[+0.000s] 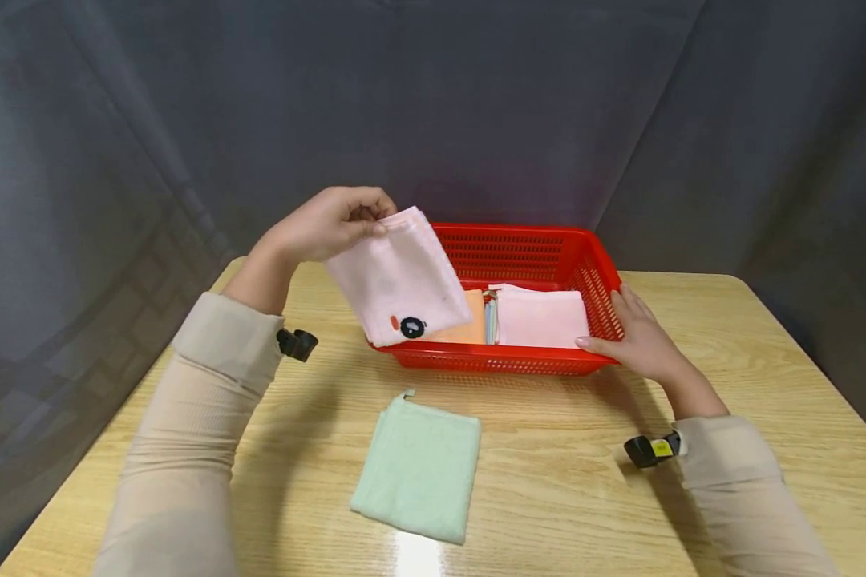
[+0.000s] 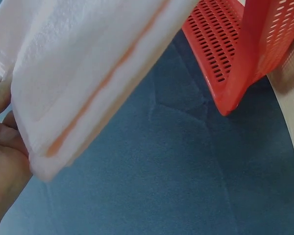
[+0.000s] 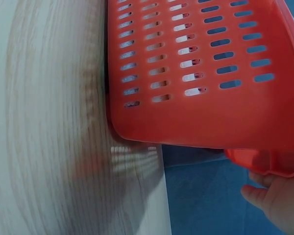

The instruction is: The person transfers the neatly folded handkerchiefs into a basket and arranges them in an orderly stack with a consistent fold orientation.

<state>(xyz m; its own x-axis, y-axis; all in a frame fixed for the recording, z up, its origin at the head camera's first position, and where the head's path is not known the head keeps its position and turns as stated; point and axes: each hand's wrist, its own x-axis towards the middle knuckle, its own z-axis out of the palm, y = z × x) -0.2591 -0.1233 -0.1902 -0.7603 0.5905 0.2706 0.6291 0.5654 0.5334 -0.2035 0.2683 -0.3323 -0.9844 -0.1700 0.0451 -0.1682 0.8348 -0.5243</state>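
My left hand (image 1: 339, 220) pinches a folded pink towel (image 1: 404, 276) by its upper edge, and the towel hangs over the left part of a red plastic basket (image 1: 512, 350). A black eye-like patch and a small red mark show at the towel's lower edge. In the left wrist view the towel (image 2: 88, 73) fills the upper left, with fingers at its side. My right hand (image 1: 642, 336) grips the basket's right end, thumb at the front rim. The right wrist view has the basket's slotted wall (image 3: 206, 117) and part of the right hand (image 3: 284, 200).
Inside the basket lie a folded pink towel (image 1: 541, 318), an orange towel (image 1: 474, 320) and thin bluish-green folded edges (image 1: 491, 320). A folded light green towel (image 1: 422, 469) lies on the wooden table (image 1: 548, 481) in front. Dark curtains (image 1: 476, 104) hang behind the table.
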